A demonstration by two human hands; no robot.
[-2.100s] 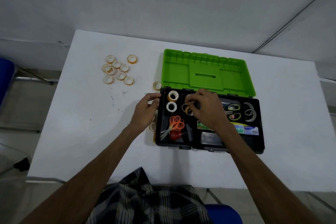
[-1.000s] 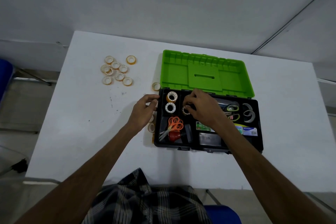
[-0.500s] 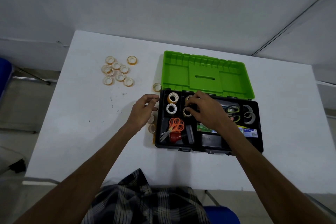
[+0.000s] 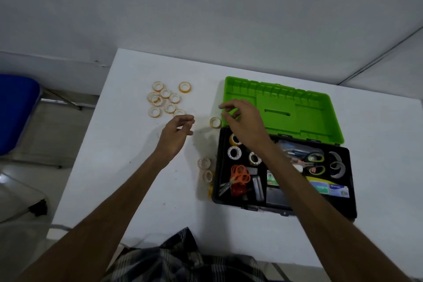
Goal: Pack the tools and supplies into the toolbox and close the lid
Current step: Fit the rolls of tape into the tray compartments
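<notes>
The black toolbox (image 4: 352, 204) stands open on the white table, its green lid (image 4: 304, 110) folded back. Inside lie small tape rolls (image 4: 234, 152), orange scissors (image 4: 239, 174), green-handled scissors (image 4: 314, 160) and card packs (image 4: 329, 189). A single tape roll (image 4: 215, 122) sits by the lid's left corner. My right hand (image 4: 245, 125) hovers over the box's far left corner, fingers loosely curled just right of that roll, holding nothing. My left hand (image 4: 176, 135) hangs over the table left of the box, fingers relaxed and empty.
A cluster of several tape rolls (image 4: 166, 99) lies at the table's far left. Two more rolls (image 4: 204, 168) stand against the toolbox's left wall. A blue chair (image 4: 16, 110) is off the table's left edge. A wall runs behind the table.
My right hand has left the toolbox compartment and moved up-left toward the lone roll by the lid. My left hand has moved away from the box's left wall toward the loose rolls.
</notes>
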